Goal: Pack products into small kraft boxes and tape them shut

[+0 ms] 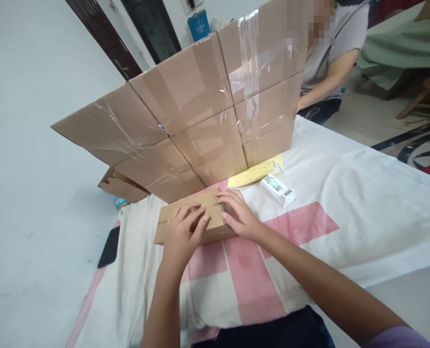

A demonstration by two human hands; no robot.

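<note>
A small brown cardboard box (171, 215) lies on the white and pink cloth (345, 203) in front of me. My left hand (182, 232) rests on the box's top, fingers curled and pressed down on the flaps. My right hand (236, 212) presses flat on the box's right end, fingers together along the top edge. A white tape dispenser (277, 190) sits just to the right of my right hand, apart from it.
A wall of taped cardboard boxes (185, 111) stands behind the small box. A yellow sheet (253, 175) lies at its foot. A dark phone (109, 246) lies at the left cloth edge. Another person's arm (327, 79) shows at the back right.
</note>
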